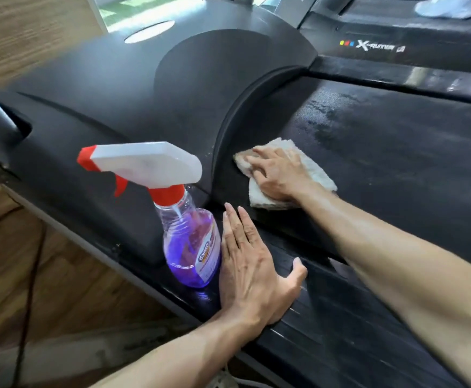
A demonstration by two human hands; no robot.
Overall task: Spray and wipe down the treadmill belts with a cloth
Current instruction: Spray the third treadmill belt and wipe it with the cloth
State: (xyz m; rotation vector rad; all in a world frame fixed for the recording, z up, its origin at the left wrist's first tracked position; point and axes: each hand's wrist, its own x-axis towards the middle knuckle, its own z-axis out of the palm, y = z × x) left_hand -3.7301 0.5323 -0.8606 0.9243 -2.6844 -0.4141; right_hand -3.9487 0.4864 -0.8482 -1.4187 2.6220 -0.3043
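Step in hand: wiping. The right hand (pixel 277 175) lies flat, fingers extended, pressing the cloth (pixel 310 169) onto the treadmill belt (pixel 382 152) at its far-left end, just beside the curved edge of the motor cover (pixel 150 88). The left hand (pixel 252 264) rests open, palm down, on the near side rail (pixel 326 312), fingers straight and holding nothing; its outer edge sits against or just beside the spray bottle (pixel 191 242), and contact cannot be confirmed. The bottle stands upright on the rail, left of that hand, nozzle pointing left, partly filled with purple liquid

A wet sheen shows on the belt right of the cloth, so spraying of this section appears done. The next move probably calls for firm strokes toward the right across the damp patch, covering the full belt width, with the left hand bracing

Limits of view: the belt runs out of frame to the right, so its remaining length cannot be assessed. The right hand covers most of the cloth. A second treadmill (pixel 396 49) lies at the far right; a pale object on it is cut off and cannot be identified. The bottle label is only partly legible
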